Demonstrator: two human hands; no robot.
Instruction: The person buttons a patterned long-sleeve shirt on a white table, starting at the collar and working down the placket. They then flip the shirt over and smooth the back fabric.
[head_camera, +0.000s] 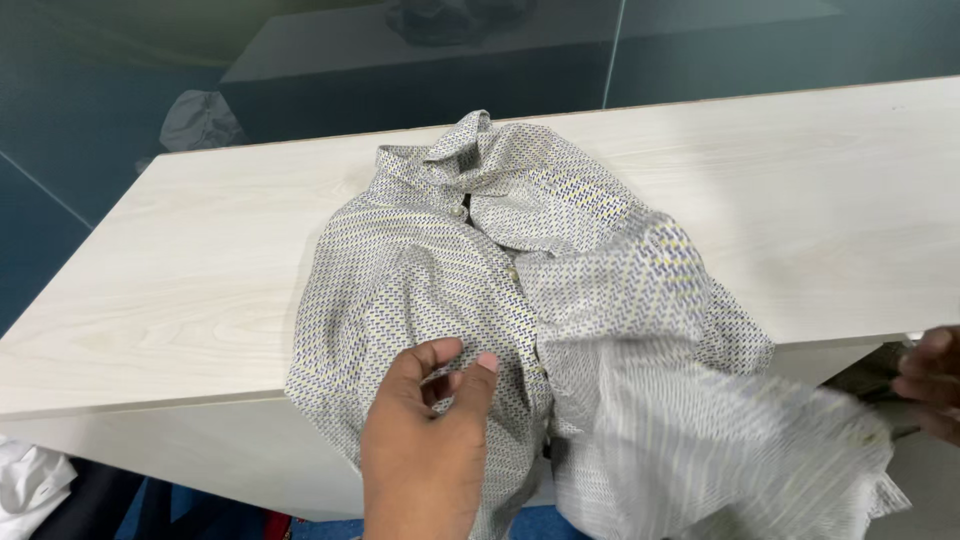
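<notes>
On table (180, 260): shirt (470, 270), collar far, hem seemingly overhanging.

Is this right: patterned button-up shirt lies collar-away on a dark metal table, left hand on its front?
Not quite. The table is pale wood-grain, not dark metal, as the head view shows. The rest holds: the patterned shirt lies with its collar at the far side, and the left hand rests on its front.

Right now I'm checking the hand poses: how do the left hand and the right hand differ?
The left hand is in near-full view at bottom centre, its fingers curled over the patterned shirt; the right hand is cut off by the right edge, past the table. The left looks sharp, the right blurred. Both are bare.
</notes>
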